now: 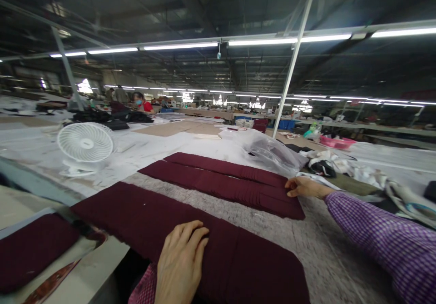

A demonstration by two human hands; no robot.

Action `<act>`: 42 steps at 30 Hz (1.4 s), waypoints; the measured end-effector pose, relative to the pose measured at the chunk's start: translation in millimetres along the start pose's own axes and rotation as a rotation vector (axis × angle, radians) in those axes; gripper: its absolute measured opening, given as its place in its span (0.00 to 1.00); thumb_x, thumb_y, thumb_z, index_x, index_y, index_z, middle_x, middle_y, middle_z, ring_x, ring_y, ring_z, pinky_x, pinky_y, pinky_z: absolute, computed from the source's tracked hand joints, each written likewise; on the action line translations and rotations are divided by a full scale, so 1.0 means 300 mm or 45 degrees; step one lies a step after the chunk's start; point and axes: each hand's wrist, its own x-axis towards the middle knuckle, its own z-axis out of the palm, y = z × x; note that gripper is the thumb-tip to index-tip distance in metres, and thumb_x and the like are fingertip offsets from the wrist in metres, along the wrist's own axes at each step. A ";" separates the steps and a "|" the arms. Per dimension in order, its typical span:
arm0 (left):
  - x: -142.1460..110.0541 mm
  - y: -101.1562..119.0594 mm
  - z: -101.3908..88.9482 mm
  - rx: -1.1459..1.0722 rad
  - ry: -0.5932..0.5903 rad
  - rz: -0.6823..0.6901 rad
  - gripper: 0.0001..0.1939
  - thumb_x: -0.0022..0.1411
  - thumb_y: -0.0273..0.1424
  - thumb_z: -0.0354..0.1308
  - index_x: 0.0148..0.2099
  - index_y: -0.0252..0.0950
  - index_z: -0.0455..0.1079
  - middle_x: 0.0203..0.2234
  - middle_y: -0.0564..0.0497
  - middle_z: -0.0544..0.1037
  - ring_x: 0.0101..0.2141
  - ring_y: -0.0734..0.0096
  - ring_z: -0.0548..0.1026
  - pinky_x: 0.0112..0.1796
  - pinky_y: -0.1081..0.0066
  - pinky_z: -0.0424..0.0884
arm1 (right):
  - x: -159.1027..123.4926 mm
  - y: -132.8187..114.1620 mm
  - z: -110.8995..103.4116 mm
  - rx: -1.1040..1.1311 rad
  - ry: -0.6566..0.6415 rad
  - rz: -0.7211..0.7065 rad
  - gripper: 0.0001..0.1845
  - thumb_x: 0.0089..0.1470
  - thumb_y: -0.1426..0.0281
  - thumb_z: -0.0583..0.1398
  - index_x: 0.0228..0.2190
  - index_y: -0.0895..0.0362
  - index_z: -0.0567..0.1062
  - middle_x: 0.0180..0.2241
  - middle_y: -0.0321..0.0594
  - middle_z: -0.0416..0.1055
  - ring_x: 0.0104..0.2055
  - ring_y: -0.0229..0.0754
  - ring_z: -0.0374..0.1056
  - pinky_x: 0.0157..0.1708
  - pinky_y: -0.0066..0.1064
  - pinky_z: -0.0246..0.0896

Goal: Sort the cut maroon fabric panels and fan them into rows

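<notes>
My left hand (184, 258) lies palm down, fingers loosely spread, on a wide maroon fabric panel (136, 208) along the near side of the table. A checked cuff shows behind its wrist. Across a grey strip of table, two long maroon fabric strips (211, 183) lie side by side, with fine wrinkles toward their right end. At that end my right hand (308, 188), in a purple checked sleeve, has its thumb and fingertips closed at the edge of the fabric. How much cloth is between those fingertips is hard to see.
A white fan (85, 142) stands at left, with dark cloth (112, 117) behind it. Clear plastic (272, 152) and mixed scraps (340, 167) lie at right, near a pink basin (337, 141) and a pole (294, 58). More maroon fabric (34, 249) rests lower left. A person (145, 104) is farther back.
</notes>
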 end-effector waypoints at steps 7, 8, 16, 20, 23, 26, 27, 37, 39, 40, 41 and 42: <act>-0.001 0.002 -0.001 0.007 -0.007 0.015 0.11 0.67 0.27 0.56 0.46 0.44 0.76 0.45 0.53 0.82 0.43 0.64 0.78 0.39 0.66 0.74 | 0.000 -0.001 0.000 -0.016 -0.042 0.112 0.14 0.65 0.63 0.62 0.46 0.59 0.75 0.45 0.41 0.74 0.43 0.44 0.73 0.44 0.41 0.72; 0.000 0.001 -0.002 0.012 -0.008 0.014 0.10 0.67 0.27 0.56 0.46 0.44 0.76 0.45 0.54 0.82 0.43 0.65 0.78 0.39 0.66 0.74 | -0.003 -0.002 0.000 -0.012 -0.036 0.125 0.13 0.65 0.63 0.62 0.46 0.59 0.74 0.45 0.42 0.74 0.43 0.44 0.73 0.44 0.41 0.71; 0.000 0.005 -0.001 -0.007 -0.014 0.008 0.10 0.67 0.27 0.56 0.47 0.44 0.76 0.45 0.54 0.82 0.43 0.65 0.77 0.40 0.66 0.72 | -0.046 -0.027 -0.014 0.120 -0.112 0.147 0.16 0.67 0.60 0.59 0.49 0.58 0.73 0.45 0.42 0.74 0.41 0.43 0.73 0.42 0.39 0.72; -0.002 0.013 -0.003 -0.027 -0.027 -0.025 0.10 0.68 0.27 0.55 0.47 0.44 0.74 0.45 0.54 0.81 0.44 0.64 0.76 0.41 0.64 0.71 | -0.065 -0.026 -0.018 0.157 -0.149 0.122 0.18 0.64 0.64 0.63 0.53 0.56 0.71 0.52 0.45 0.71 0.49 0.48 0.71 0.49 0.44 0.70; -0.005 0.013 -0.003 -0.025 -0.035 -0.002 0.10 0.68 0.27 0.55 0.48 0.44 0.74 0.45 0.54 0.81 0.44 0.64 0.76 0.41 0.64 0.71 | -0.065 -0.015 -0.019 0.178 -0.179 0.112 0.21 0.63 0.64 0.64 0.55 0.55 0.71 0.53 0.45 0.71 0.52 0.50 0.70 0.52 0.46 0.68; -0.007 0.011 -0.001 -0.017 -0.030 -0.005 0.10 0.68 0.27 0.55 0.48 0.44 0.73 0.45 0.54 0.81 0.44 0.64 0.76 0.41 0.64 0.72 | -0.057 -0.002 -0.018 0.193 -0.196 0.120 0.23 0.62 0.64 0.64 0.57 0.56 0.70 0.53 0.46 0.71 0.53 0.51 0.70 0.52 0.46 0.68; -0.007 0.011 -0.001 -0.016 -0.029 -0.006 0.10 0.68 0.27 0.55 0.48 0.44 0.73 0.45 0.54 0.81 0.44 0.64 0.76 0.41 0.64 0.72 | -0.055 0.002 -0.017 0.196 -0.197 0.123 0.24 0.62 0.64 0.64 0.57 0.56 0.69 0.53 0.46 0.71 0.53 0.51 0.70 0.51 0.46 0.69; 0.001 0.013 0.003 0.000 -0.040 -0.013 0.10 0.68 0.27 0.54 0.47 0.44 0.74 0.45 0.53 0.81 0.43 0.61 0.78 0.39 0.61 0.75 | -0.063 -0.018 -0.019 0.131 -0.167 0.089 0.22 0.61 0.69 0.65 0.56 0.56 0.71 0.54 0.46 0.71 0.55 0.51 0.69 0.55 0.49 0.66; 0.002 0.015 0.001 -0.011 -0.054 -0.012 0.10 0.68 0.28 0.54 0.47 0.44 0.74 0.45 0.53 0.82 0.43 0.61 0.79 0.39 0.60 0.76 | -0.071 -0.043 -0.023 0.116 -0.172 0.089 0.21 0.62 0.68 0.65 0.55 0.55 0.72 0.54 0.45 0.72 0.54 0.51 0.70 0.55 0.48 0.67; 0.003 0.016 -0.005 -0.028 -0.056 -0.016 0.10 0.69 0.29 0.54 0.48 0.44 0.74 0.45 0.53 0.82 0.43 0.61 0.79 0.40 0.60 0.77 | -0.076 -0.056 -0.025 0.112 -0.176 0.091 0.20 0.62 0.68 0.64 0.55 0.55 0.72 0.54 0.45 0.72 0.53 0.50 0.70 0.54 0.48 0.68; 0.005 0.018 -0.014 -0.057 -0.052 -0.025 0.10 0.69 0.30 0.54 0.49 0.43 0.74 0.45 0.52 0.82 0.43 0.61 0.79 0.41 0.60 0.78 | -0.080 -0.069 -0.027 0.114 -0.182 0.095 0.20 0.62 0.69 0.64 0.55 0.55 0.72 0.54 0.45 0.72 0.53 0.50 0.71 0.53 0.47 0.68; 0.008 0.019 -0.029 -0.098 -0.044 -0.043 0.11 0.70 0.31 0.53 0.51 0.41 0.73 0.45 0.51 0.82 0.44 0.61 0.80 0.43 0.60 0.78 | -0.084 -0.081 -0.028 0.118 -0.189 0.101 0.20 0.63 0.69 0.64 0.55 0.55 0.72 0.53 0.45 0.72 0.52 0.49 0.71 0.52 0.46 0.69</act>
